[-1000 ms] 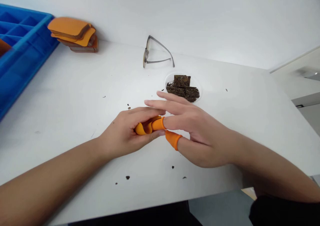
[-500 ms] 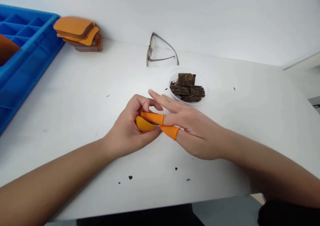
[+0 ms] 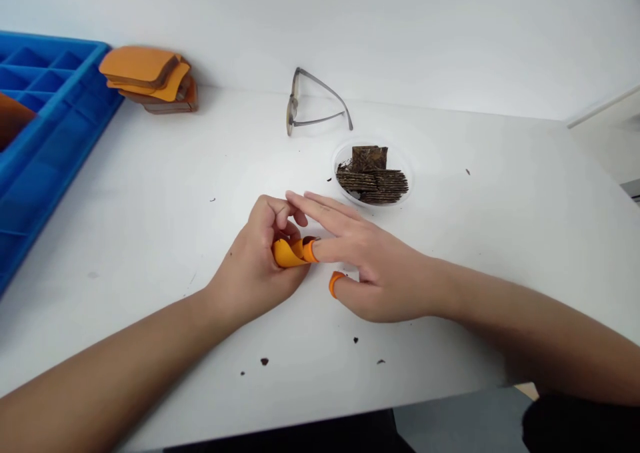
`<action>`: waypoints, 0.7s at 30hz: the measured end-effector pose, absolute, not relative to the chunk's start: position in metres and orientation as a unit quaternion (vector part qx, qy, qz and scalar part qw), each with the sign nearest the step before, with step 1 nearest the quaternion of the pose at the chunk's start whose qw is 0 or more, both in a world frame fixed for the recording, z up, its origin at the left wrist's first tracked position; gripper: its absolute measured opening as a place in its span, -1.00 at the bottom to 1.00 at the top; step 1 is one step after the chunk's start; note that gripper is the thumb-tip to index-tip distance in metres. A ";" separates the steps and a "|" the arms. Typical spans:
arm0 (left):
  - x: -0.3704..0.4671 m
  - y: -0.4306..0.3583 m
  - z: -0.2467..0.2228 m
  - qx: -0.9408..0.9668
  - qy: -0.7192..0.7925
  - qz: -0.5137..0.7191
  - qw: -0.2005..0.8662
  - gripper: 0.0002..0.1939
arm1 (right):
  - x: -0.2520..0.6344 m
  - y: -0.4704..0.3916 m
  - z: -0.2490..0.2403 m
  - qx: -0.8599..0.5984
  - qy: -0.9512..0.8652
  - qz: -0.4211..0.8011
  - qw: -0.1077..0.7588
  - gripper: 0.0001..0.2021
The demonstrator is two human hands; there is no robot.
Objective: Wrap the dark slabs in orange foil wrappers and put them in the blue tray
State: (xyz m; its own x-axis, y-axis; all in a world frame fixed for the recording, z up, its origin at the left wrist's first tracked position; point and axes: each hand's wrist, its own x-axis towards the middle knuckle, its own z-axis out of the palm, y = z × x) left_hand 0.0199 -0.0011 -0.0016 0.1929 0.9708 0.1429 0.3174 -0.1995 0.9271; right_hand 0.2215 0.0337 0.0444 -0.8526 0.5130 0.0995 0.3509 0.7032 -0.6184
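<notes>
My left hand (image 3: 257, 259) is curled around a bent yellow-orange piece (image 3: 289, 253), with the thumb along its lower side. Orange covers sit on the index finger and thumb of my right hand (image 3: 373, 263). That index fingertip reaches into the curved piece, while the thumb stands apart below it and the other fingers stretch toward my left fingers. Behind my hands, a round clear dish (image 3: 407, 193) holds a stack of dark brown ridged strips (image 3: 377, 183) and a dark square piece (image 3: 370, 158).
Folded-open glasses (image 3: 291, 109) lie behind the dish. A stack of orange pieces (image 3: 143, 66) stands at the back left beside a blue divided crate (image 3: 95, 99). Dark crumbs (image 3: 265, 361) are scattered on the white table (image 3: 175, 379).
My right thumb has moved away from the yellow-orange piece, and the right index finger now reaches into its curve. The view has shifted slightly.
</notes>
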 end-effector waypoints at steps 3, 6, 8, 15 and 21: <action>0.020 -0.001 -0.001 0.661 0.485 0.402 0.407 -0.54 | 0.220 0.031 0.039 -0.234 -0.916 0.295 0.138 -0.52; 0.020 -0.001 0.000 0.659 0.486 0.401 0.410 -0.53 | 0.219 0.031 0.037 -0.236 -0.908 0.322 0.127 -0.51; 0.020 -0.002 0.000 0.658 0.481 0.407 0.412 -0.54 | 0.219 0.032 0.038 -0.242 -0.893 0.363 0.112 -0.49; 0.024 -0.006 -0.005 0.650 0.460 0.493 0.351 -0.39 | 0.218 0.034 0.052 -0.237 -0.863 0.438 0.086 -0.53; 0.024 -0.006 0.001 0.632 0.505 0.450 0.378 -0.36 | 0.217 0.032 0.061 -0.294 -0.831 0.468 0.060 -0.65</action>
State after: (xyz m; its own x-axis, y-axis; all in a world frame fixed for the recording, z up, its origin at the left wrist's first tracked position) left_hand 0.0242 -0.0063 0.0013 0.0852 0.9787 0.1870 0.2995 -0.2042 0.9320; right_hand 0.2175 0.0316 0.0614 -0.8195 0.5451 -0.1766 0.4332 0.3877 -0.8136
